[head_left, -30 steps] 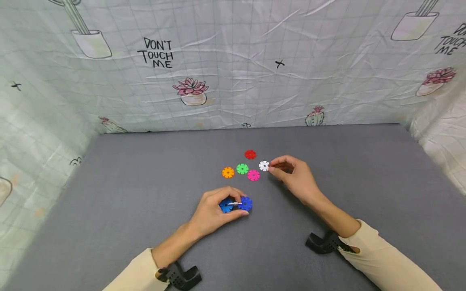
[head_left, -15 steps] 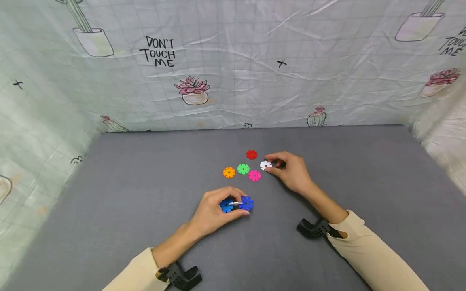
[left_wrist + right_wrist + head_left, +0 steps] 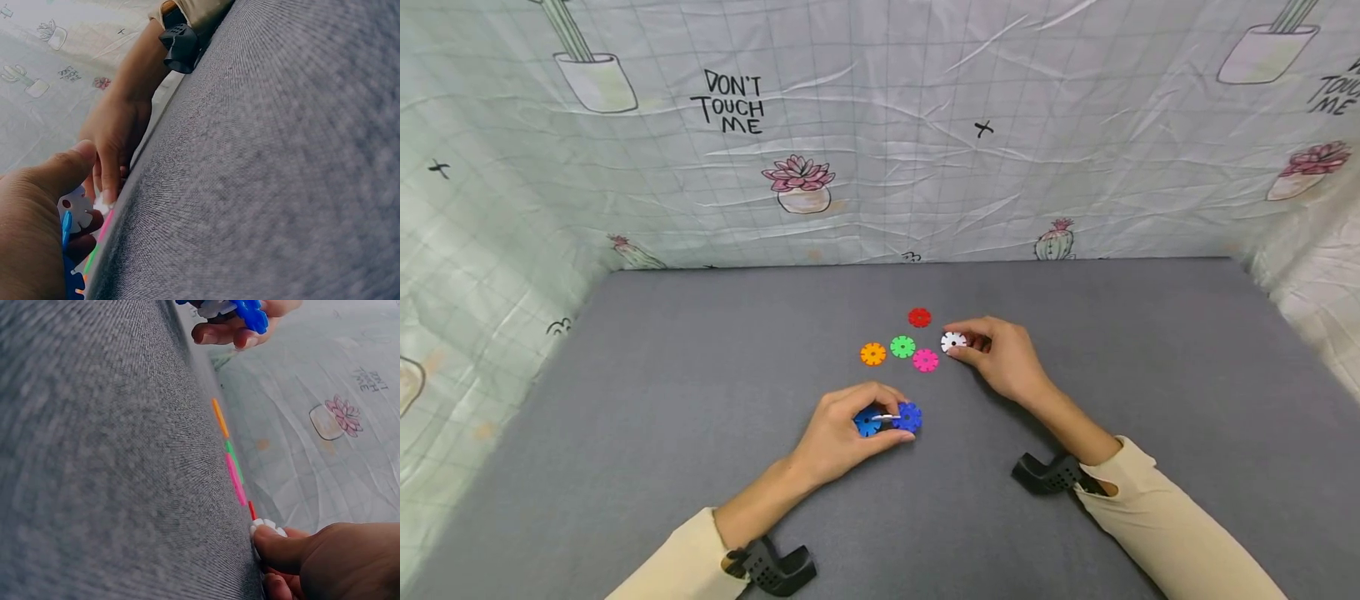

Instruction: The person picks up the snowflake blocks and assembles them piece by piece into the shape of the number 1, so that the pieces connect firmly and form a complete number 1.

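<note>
In the head view my left hand (image 3: 838, 433) holds a small joined piece made of notched plastic discs. It has a lighter blue disc (image 3: 867, 422) on the left, a darker blue disc (image 3: 909, 417) on the right, and a white disc (image 3: 886, 417) seen edge-on between them. Thumb and fingers curl round this piece above the table. My right hand (image 3: 1011, 358) pinches a loose white notched disc (image 3: 953, 341), thumb at its near edge and index finger at its far edge. The right wrist view shows this white disc (image 3: 267, 526) tilted, close to the tabletop.
Flat on the grey table (image 3: 662, 417) lie an orange disc (image 3: 872, 354), a green disc (image 3: 902, 347), a pink disc (image 3: 926, 360) and a red disc (image 3: 920, 317), left of my right hand. A printed cloth (image 3: 880, 125) hangs behind the table.
My right hand's index finger and thumb have gone from the white disc's right edge to its far and near edges. The disc has shifted slightly right. The left hand keeps its hold.
</note>
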A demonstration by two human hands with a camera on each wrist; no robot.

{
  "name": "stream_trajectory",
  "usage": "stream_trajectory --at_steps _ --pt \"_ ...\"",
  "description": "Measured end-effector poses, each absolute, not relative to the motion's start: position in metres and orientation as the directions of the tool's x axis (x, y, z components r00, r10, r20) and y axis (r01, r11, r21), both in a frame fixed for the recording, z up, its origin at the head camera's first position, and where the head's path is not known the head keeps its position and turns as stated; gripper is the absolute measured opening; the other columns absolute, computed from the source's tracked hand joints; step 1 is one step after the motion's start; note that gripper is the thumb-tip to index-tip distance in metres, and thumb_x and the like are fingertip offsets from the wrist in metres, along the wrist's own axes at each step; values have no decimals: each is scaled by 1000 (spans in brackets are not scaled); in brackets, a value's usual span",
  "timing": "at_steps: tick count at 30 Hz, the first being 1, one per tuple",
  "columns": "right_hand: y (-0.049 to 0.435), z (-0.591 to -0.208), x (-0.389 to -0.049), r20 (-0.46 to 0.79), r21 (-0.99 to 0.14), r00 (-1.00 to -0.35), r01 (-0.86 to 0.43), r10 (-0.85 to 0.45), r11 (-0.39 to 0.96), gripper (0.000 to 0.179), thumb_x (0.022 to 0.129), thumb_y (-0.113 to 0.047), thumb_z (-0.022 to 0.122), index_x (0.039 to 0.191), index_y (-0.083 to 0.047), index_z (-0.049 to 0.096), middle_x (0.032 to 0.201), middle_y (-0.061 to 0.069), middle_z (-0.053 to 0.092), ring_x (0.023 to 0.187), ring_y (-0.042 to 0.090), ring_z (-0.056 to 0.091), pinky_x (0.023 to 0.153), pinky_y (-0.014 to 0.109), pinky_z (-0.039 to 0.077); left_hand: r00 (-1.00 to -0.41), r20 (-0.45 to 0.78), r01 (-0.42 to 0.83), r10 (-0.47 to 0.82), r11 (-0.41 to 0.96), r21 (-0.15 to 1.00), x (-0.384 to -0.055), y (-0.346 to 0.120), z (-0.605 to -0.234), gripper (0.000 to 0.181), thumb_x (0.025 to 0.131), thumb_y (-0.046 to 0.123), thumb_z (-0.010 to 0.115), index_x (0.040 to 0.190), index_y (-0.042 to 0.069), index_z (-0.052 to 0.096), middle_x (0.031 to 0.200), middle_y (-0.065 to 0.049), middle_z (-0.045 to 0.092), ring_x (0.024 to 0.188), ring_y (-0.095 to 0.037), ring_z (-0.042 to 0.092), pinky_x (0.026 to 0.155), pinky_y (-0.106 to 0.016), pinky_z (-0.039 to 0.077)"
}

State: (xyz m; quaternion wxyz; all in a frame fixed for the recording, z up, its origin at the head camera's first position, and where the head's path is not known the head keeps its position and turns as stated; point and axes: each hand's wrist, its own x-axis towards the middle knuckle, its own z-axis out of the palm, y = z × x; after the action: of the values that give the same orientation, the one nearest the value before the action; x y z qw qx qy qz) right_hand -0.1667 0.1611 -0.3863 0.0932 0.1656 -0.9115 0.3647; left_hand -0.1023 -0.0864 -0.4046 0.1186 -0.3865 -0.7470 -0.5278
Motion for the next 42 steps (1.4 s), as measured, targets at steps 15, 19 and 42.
stream_trajectory --at_steps 15,19,42 --pt "169 -375 -165 112 -817 -983 -174 -145 550 30 83 -22 77 112 -15 73 76 2 68 66 18 61 54 28 47 -657 606 723 448 147 675 -106 -81 -408 31 70 10 86 88 11 61 94 -3 70 90 -14 66 76 -27 52" --pt "169 -367 -162 50 -874 -986 -119 -157 471 33 84 -25 75 115 -13 71 80 7 70 71 22 66 58 31 51 -656 611 726 443 147 672 -105 -80 -408 32 68 8 87 87 10 61 92 -5 70 89 -16 67 76 -27 52" --pt "157 -367 -105 46 -925 -922 -184 -384 332 23 87 -17 72 109 -20 66 72 3 64 65 28 62 54 31 48 -691 580 693 432 169 700 -104 -85 -410 27 73 10 84 88 11 63 93 -2 70 91 -12 66 79 -26 52"
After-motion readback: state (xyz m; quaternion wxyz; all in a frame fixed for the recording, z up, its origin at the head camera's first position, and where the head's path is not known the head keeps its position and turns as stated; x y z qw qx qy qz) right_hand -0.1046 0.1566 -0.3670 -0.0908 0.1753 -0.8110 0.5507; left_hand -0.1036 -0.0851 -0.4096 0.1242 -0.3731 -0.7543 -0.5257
